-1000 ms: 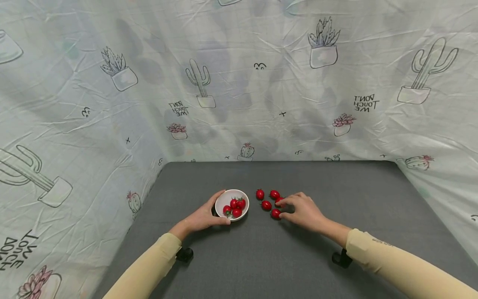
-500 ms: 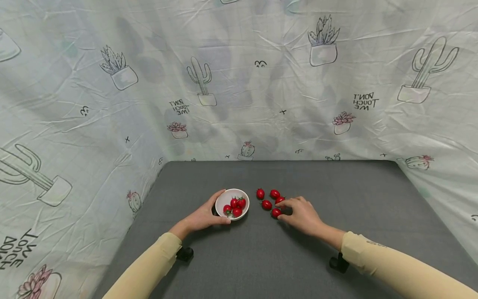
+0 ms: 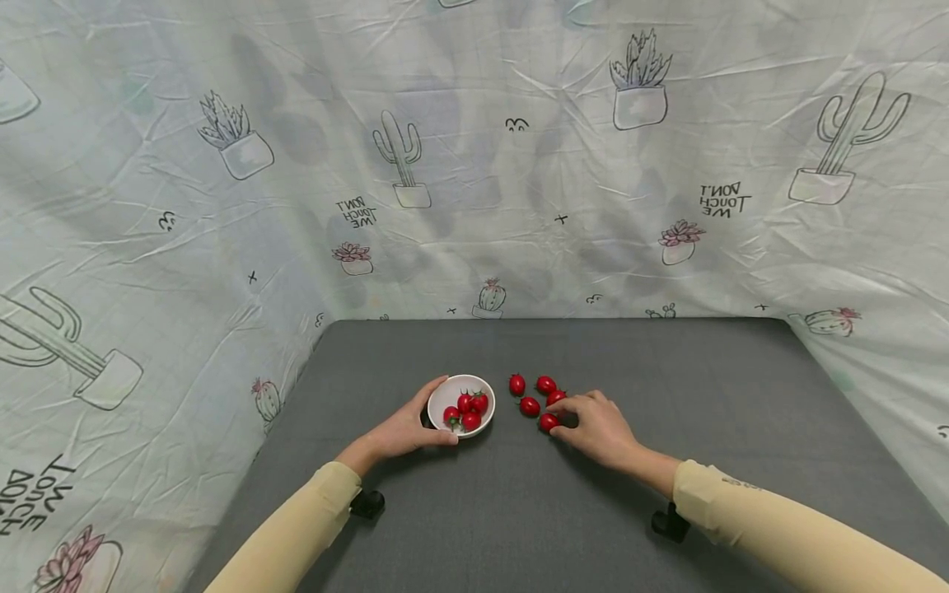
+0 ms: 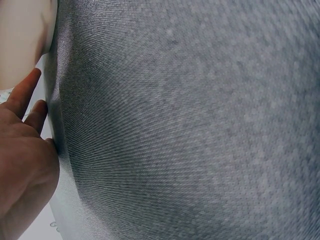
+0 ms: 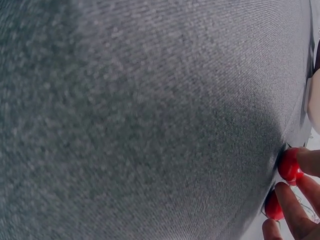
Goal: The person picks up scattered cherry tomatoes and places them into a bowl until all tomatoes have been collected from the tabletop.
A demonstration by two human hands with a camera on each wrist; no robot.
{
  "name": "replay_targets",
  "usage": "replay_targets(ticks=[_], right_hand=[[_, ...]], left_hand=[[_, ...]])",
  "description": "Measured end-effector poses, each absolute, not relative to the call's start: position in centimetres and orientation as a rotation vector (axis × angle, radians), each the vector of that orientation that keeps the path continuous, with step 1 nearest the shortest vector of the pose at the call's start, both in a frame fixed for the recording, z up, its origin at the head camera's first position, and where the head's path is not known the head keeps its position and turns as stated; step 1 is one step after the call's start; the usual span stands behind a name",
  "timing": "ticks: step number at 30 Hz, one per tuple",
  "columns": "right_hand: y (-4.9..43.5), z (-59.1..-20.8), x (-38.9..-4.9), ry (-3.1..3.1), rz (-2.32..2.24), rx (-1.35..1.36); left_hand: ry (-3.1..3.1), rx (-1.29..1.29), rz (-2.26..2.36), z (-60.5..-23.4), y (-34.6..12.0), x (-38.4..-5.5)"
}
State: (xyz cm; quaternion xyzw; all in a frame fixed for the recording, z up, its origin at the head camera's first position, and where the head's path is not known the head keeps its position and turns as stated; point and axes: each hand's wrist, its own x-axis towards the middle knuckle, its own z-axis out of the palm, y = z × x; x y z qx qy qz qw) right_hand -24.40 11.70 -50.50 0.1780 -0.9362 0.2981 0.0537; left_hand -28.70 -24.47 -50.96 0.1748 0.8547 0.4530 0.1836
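My left hand (image 3: pixel 406 424) grips a white bowl (image 3: pixel 448 396) from its left side, thumb at the near rim and fingers toward the far rim. Several red cherry tomatoes (image 3: pixel 470 421) with green stems lie inside it. To the right of the bowl, my right hand (image 3: pixel 602 430) pinches a cherry tomato (image 3: pixel 549 422) on the table between thumb and index finger. The right wrist view shows the thumb against this tomato (image 5: pixel 287 165), with another tomato (image 5: pixel 273 206) beside the other fingers. In the left wrist view the bowl's side (image 4: pixel 25 40) shows above the fingertips.
Several more cherry tomatoes (image 3: pixel 529 406) lie loose between the bowl and my right hand. The dark grey table (image 3: pixel 474 511) reaches back to a pale curtain (image 3: pixel 474 165) printed with cacti, which also hangs along both sides.
The right hand has shifted slightly left and closed its thumb in on the nearest tomato. The left hand and the bowl have stayed in place.
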Motion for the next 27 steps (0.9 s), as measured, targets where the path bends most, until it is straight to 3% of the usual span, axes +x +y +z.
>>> replay_targets(ticks=[12, 27], right_hand=[[12.3, -51.0, -23.5, -2.826, 0.897, 0.598], [12.2, -51.3, -23.2, -2.794, 0.883, 0.601]], left_hand=[[2.414, 0.465, 1.289, -51.0, -23.8, -26.7], [2.425, 0.456, 1.275, -51.1, -23.8, -26.6]])
